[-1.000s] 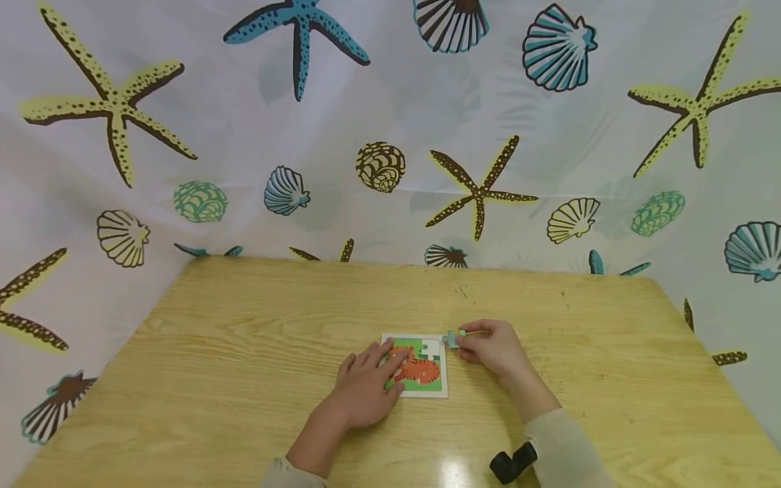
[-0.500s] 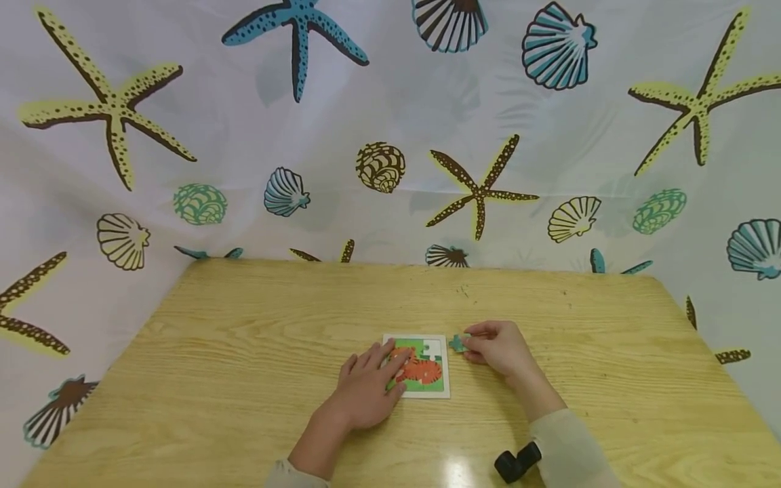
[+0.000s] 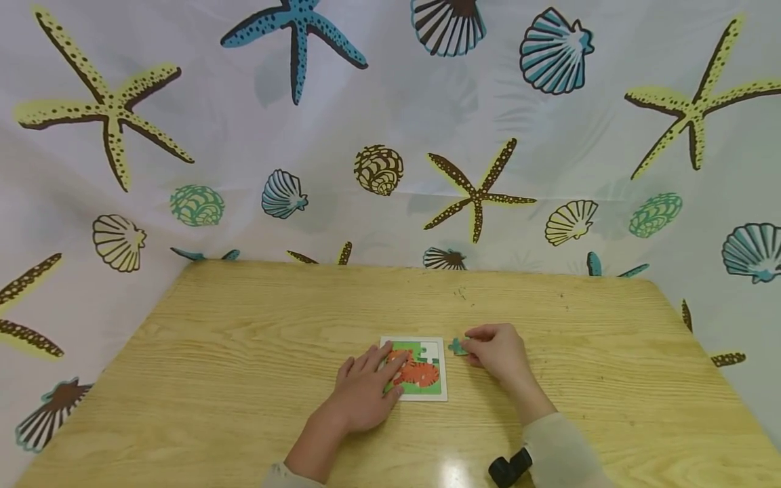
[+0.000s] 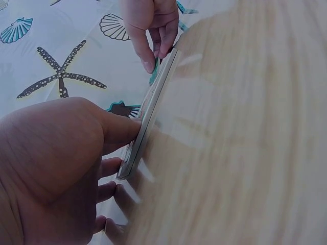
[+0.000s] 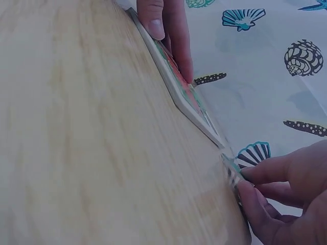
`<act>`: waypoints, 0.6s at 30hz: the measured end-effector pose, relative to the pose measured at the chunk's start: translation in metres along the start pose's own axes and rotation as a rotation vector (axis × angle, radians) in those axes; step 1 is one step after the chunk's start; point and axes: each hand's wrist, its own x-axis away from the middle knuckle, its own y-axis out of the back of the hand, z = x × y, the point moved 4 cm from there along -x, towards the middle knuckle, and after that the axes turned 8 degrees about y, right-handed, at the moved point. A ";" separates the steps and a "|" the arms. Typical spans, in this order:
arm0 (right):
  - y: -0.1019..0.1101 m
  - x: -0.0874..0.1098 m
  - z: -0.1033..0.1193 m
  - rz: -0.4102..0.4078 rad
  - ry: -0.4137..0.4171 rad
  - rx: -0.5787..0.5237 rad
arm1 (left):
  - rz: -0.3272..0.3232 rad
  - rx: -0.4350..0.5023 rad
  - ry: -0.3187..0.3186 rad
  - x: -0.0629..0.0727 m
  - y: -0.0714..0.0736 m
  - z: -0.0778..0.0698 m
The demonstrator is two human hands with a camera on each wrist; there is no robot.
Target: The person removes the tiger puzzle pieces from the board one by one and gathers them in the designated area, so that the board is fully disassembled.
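A small jigsaw puzzle in a white frame point(image 3: 445, 381) lies on the table, with an orange striped animal on green. White backing shows in a gap point(image 3: 430, 351) at its upper right corner. My left hand point(image 3: 365, 393) rests across the puzzle's left side, fingers extended, covering part of the picture. Just right of the frame, my right hand point(image 3: 502, 354) pinches a teal-green puzzle piece point(image 3: 457, 346) between thumb and fingertips. In the right wrist view that piece point(image 5: 231, 164) shows close to the frame's corner.
The wooden table point(image 3: 256, 325) spreads around the puzzle. Behind it hangs a white curtain point(image 3: 342, 108) printed with starfish and shells, also at both sides. A black device point(image 3: 510, 468) sits by the right sleeve point(image 3: 558, 444).
The pinched piece has moved slightly right, away from the frame's upper right corner, and turned in my right fingers. My left hand stays on the puzzle.
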 end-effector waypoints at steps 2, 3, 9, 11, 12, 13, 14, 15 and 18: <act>-0.001 0.000 0.001 -0.008 0.005 0.021 | 0.000 0.005 -0.001 0.000 0.000 0.001; -0.001 0.000 0.002 -0.010 0.005 0.036 | 0.001 0.004 -0.002 0.000 0.000 0.001; -0.002 0.000 0.008 -0.014 0.033 0.162 | -0.025 -0.031 -0.022 -0.010 -0.008 0.012; -0.002 0.002 0.009 -0.006 0.043 0.186 | -0.027 -0.033 -0.021 -0.010 -0.010 0.013; -0.003 0.003 0.009 0.001 0.044 0.192 | -0.023 -0.033 -0.018 -0.009 -0.010 0.013; -0.003 0.003 0.008 0.006 0.047 0.194 | -0.021 -0.032 -0.017 -0.008 -0.010 0.012; -0.003 0.004 0.008 0.008 0.049 0.190 | -0.017 -0.029 -0.016 -0.007 -0.009 0.012; -0.004 0.004 0.007 0.008 0.053 0.185 | -0.014 -0.023 -0.016 -0.006 -0.008 0.010; -0.004 0.003 0.006 -0.005 0.046 0.175 | 0.001 -0.012 -0.020 -0.002 -0.003 0.006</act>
